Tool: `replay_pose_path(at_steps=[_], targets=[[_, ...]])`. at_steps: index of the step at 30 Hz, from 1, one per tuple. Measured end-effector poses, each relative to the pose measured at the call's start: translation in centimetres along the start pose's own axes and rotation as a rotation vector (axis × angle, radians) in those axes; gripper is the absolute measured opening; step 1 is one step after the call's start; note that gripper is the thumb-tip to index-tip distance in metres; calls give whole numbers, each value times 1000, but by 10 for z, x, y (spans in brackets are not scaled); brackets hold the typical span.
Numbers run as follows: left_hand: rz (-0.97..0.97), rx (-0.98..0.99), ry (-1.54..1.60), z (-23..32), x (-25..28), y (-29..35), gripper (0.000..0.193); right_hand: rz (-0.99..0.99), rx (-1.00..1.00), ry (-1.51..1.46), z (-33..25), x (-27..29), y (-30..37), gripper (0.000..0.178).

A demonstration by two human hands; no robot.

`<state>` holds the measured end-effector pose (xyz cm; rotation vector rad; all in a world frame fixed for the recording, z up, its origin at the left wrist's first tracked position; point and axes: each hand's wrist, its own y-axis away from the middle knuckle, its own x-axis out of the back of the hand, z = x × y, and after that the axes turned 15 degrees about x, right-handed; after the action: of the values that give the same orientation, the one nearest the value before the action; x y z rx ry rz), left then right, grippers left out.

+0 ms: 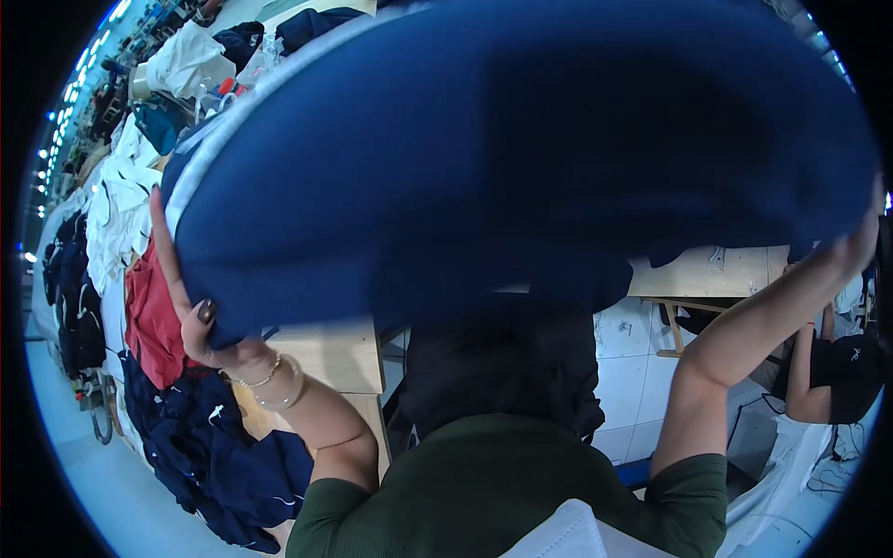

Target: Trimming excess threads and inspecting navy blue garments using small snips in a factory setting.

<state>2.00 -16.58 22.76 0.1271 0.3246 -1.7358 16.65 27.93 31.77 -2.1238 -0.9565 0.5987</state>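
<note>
A large piece of navy cloth (344, 177) is stretched up in front of me and fills most of the upper view. A pale grey-white strip (233, 112) runs along its left edge. My left hand (209, 330) grips the lower left edge, with the thumb on the near side and a long finger extended up along the border. At the far right my right hand (863, 237) holds the opposite edge, its fingers mostly hidden by the cloth and the dark rim. Whether the cloth is a finished garment or a cut panel, I cannot tell.
To the left lie white garments (121, 195), a red cloth (156, 316) and a navy heap (214, 456). Wooden table parts (330, 353) show beneath the cloth; scissors (716, 259) rest on the tabletop at right. Another person (828, 372) works at the far right.
</note>
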Motion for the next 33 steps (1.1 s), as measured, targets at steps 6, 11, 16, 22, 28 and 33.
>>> replay_pose_path(at_steps=[6, 11, 16, 22, 28, 33], targets=[[-174, 472, -191, -128, 37, -35, 84, -48, -685, 251, 166, 34, 185, 31], [-215, 655, -169, -180, 58, -31, 61, 62, -700, 189, 153, 16, 206, 33], [-109, 519, -217, -186, 54, -45, 49, 61, -711, 157, 146, 15, 211, 37], [-37, 544, -170, -194, 54, -44, 46, 142, -750, -24, 144, 19, 218, 36], [176, 213, -1152, -206, 62, -39, 41, -202, -575, 526, 142, 11, 214, 32], [4, -13, -813, -177, -66, 1, 20, -274, -279, 927, 111, -21, 198, 33]])
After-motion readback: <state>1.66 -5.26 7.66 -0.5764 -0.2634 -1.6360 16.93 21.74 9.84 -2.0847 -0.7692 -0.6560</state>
